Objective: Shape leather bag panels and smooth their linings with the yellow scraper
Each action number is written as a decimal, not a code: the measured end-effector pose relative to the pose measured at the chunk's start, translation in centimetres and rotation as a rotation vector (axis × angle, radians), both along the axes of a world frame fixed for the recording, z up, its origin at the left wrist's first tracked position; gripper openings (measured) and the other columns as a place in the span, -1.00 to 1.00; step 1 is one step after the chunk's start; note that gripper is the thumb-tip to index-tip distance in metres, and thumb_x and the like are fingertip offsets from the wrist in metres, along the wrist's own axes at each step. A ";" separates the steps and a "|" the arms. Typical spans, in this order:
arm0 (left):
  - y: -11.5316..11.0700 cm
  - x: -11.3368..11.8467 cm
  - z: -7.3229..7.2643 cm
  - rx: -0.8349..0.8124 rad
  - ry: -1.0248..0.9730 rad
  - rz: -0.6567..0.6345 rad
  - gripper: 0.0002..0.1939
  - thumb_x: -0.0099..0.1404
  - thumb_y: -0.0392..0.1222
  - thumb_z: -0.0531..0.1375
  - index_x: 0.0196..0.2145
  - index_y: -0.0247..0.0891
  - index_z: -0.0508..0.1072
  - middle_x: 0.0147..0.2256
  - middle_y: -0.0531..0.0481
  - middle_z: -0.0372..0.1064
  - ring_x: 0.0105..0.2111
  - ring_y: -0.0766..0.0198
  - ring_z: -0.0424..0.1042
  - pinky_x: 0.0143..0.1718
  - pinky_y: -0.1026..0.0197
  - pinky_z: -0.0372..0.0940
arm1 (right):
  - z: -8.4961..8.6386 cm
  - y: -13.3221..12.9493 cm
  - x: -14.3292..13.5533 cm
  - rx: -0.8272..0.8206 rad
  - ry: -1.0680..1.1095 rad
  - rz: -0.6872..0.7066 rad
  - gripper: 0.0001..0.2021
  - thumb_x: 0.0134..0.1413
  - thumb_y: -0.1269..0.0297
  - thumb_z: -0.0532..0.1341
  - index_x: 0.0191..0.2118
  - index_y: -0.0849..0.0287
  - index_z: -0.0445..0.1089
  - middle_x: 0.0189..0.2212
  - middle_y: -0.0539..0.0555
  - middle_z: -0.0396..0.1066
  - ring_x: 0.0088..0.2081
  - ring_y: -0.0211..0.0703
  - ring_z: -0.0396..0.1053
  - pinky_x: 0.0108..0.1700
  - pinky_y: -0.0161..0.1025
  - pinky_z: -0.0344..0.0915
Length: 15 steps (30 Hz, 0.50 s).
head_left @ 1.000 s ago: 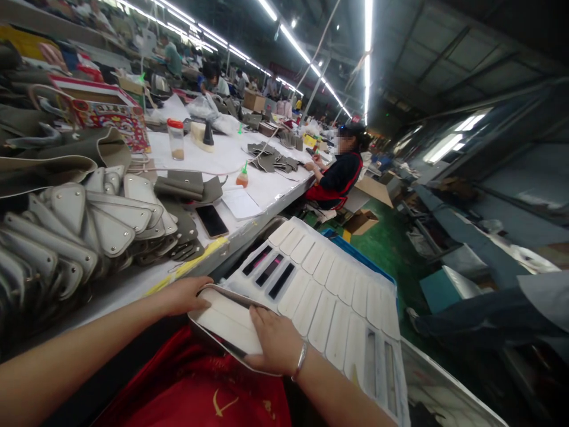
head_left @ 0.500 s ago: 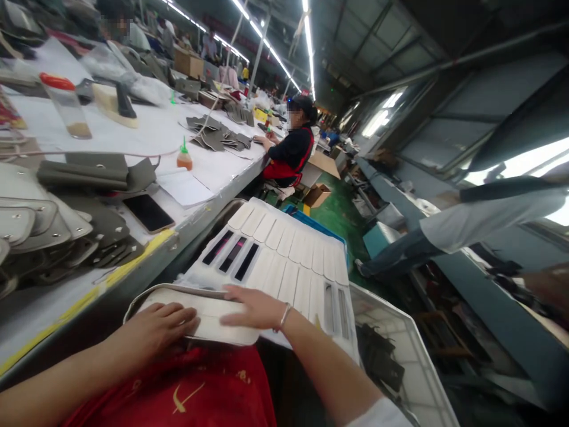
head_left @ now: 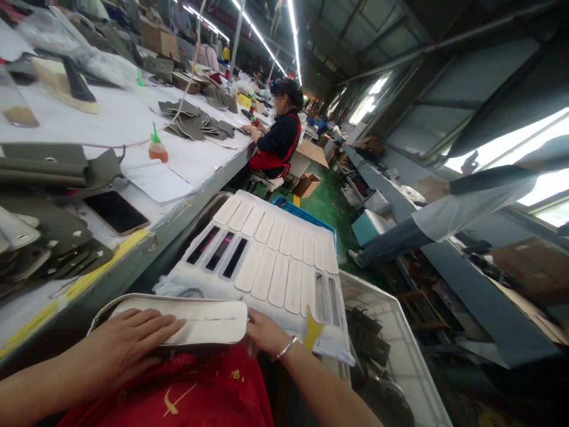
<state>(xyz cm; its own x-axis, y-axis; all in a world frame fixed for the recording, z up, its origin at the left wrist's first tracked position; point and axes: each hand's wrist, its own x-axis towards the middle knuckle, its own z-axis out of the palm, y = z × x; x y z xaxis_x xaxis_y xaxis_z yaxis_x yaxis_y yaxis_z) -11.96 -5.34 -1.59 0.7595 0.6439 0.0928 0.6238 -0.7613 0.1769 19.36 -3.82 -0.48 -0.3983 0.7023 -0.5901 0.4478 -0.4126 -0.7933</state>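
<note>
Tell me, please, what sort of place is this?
Probably a factory workshop: grey pieces lie on a long table, a co-worker sits beside it, and white strips lie in rows.

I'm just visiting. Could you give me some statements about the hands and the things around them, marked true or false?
1. The left hand lies on the white panel. True.
2. The right hand is at one end of the panel. True.
3. The bracelet is on the left wrist. False: it is on the right.
4. The phone lies on the table. True.
5. The small bottle near the paper has a red tip. False: its tip is green.
6. The apron is blue. False: it is red.
</note>
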 end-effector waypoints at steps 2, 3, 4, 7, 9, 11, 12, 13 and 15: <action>0.3 1.1 1.1 -0.061 0.034 0.018 -0.42 0.27 -0.14 0.09 0.22 0.02 0.05 0.01 -0.06 0.33 -0.08 0.07 0.31 -0.07 0.04 0.18 | 0.3 0.2 0.0 0.034 0.045 -0.005 -0.62 0.04 0.20 0.17 0.01 0.14 0.26 -0.70 -0.14 0.25 -0.74 -0.36 0.21 -0.72 -0.45 0.15; 0.5 1.8 1.6 -0.096 0.062 0.014 -0.40 0.25 -0.13 0.11 0.22 0.04 0.04 -0.02 -0.08 0.34 -0.10 0.06 0.32 -0.09 0.03 0.19 | 0.4 0.2 0.1 0.050 0.057 -0.013 -0.62 0.02 0.23 0.18 0.00 0.15 0.27 -0.71 -0.16 0.22 -0.75 -0.38 0.18 -0.74 -0.47 0.12; 0.9 2.4 1.9 -0.127 0.087 -0.003 -0.40 0.23 -0.13 0.13 0.21 0.06 0.07 -0.05 -0.08 0.34 -0.13 0.06 0.32 -0.11 0.02 0.20 | 0.6 0.2 0.2 0.058 0.068 -0.025 -0.61 0.01 0.26 0.18 0.01 0.15 0.27 -0.72 -0.18 0.20 -0.76 -0.40 0.14 -0.75 -0.48 0.07; 2.3 3.6 2.2 -0.168 0.121 -0.075 -0.40 0.18 -0.11 0.18 0.17 0.05 0.15 -0.11 -0.09 0.32 -0.16 0.08 0.31 -0.12 0.05 0.20 | 1.3 -0.1 0.4 0.043 0.109 -0.068 -0.56 0.03 0.31 0.13 0.08 0.12 0.23 -0.74 -0.20 0.15 -0.79 -0.45 0.03 -0.78 -0.50 -0.05; 3.0 3.7 1.8 -0.165 0.127 -0.113 -0.37 0.16 -0.12 0.20 0.18 0.05 0.14 -0.11 -0.08 0.31 -0.16 0.10 0.30 -0.13 0.08 0.20 | 2.0 -0.2 0.4 0.017 0.131 -0.105 -0.50 0.00 0.35 0.10 0.13 0.10 0.18 -0.72 -0.20 0.17 -0.79 -0.47 0.00 -0.78 -0.50 -0.07; 3.4 3.6 1.5 -0.157 0.136 -0.130 -0.35 0.16 -0.12 0.21 0.18 0.08 0.11 -0.10 -0.06 0.31 -0.16 0.10 0.29 -0.15 0.10 0.21 | 2.5 -0.3 0.4 -0.002 0.140 -0.140 -0.43 -0.04 0.37 0.09 0.17 0.15 0.12 -0.71 -0.19 0.20 -0.80 -0.45 0.02 -0.79 -0.49 -0.06; 3.4 3.6 1.4 -0.152 0.144 -0.135 -0.36 0.17 -0.13 0.20 0.18 0.08 0.11 -0.10 -0.06 0.32 -0.16 0.09 0.30 -0.17 0.10 0.21 | 2.7 -0.3 0.5 -0.010 0.147 -0.161 -0.41 -0.05 0.37 0.09 0.18 0.18 0.09 -0.71 -0.19 0.22 -0.80 -0.43 0.05 -0.79 -0.48 -0.05; 3.3 3.5 1.4 -0.148 0.158 -0.139 -0.38 0.18 -0.14 0.19 0.18 0.06 0.12 -0.11 -0.07 0.33 -0.18 0.10 0.30 -0.19 0.11 0.22 | 2.6 -0.4 0.7 -0.014 0.166 -0.180 -0.38 -0.06 0.36 0.10 0.20 0.22 0.06 -0.71 -0.17 0.25 -0.80 -0.40 0.08 -0.79 -0.47 -0.03; 2.8 3.4 1.6 -0.139 0.201 -0.156 -0.40 0.18 -0.14 0.19 0.17 -0.01 0.15 -0.11 -0.10 0.34 -0.18 0.09 0.31 -0.22 0.13 0.23 | 1.9 -0.6 1.3 -0.015 0.276 -0.244 -0.36 -0.03 0.30 0.13 0.21 0.26 0.00 -0.69 -0.14 0.29 -0.77 -0.34 0.16 -0.75 -0.42 0.05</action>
